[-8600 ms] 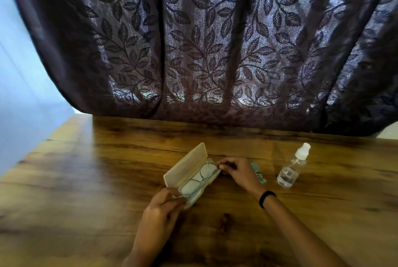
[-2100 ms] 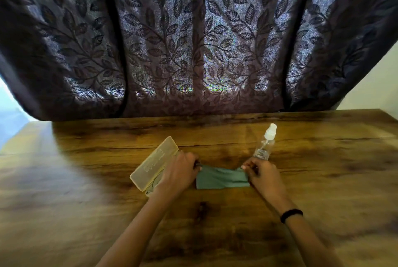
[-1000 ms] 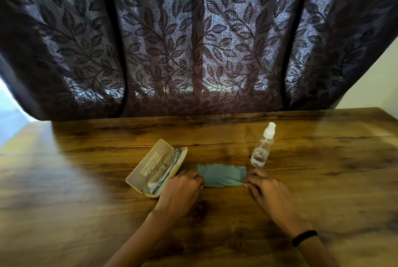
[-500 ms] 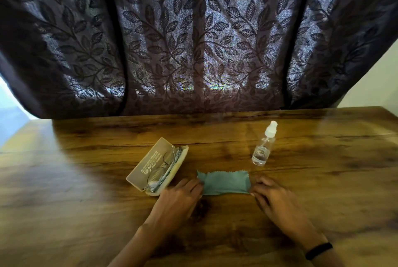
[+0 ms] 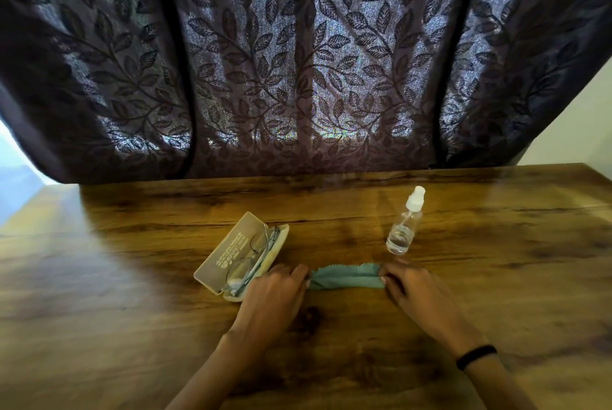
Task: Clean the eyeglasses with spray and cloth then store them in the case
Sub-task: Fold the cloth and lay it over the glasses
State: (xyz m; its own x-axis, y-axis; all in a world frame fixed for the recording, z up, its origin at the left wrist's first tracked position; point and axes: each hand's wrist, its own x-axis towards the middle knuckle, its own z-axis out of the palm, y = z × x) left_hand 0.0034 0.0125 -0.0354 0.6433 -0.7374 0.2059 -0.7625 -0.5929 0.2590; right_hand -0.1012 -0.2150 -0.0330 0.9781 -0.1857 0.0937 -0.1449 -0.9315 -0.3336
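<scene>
A: Looking down from a head-worn camera at a wooden table, what are the hands doing?

B: Both hands rest low in the centre of the view. The left hand pinches the left end of a teal cloth, fingers curled onto it. The right hand pinches the right end the same way. The cloth lies stretched between them on the table, slightly bunched.

A: Where are the eyeglasses?

B: The eyeglasses lie folded inside the open case, at ten o'clock from the left hand and just beside it. The lid leans back to the left.

A: And the spray?

B: A clear spray bottle with a white nozzle stands upright at twelve o'clock from the right hand, near it but untouched. A dark leaf-patterned curtain hangs behind the table.

A: How far along is the job?

B: Early, I judge. The case is open and the cloth is in hand. The glasses are not yet taken out, sprayed or wiped, and storing them comes last.
</scene>
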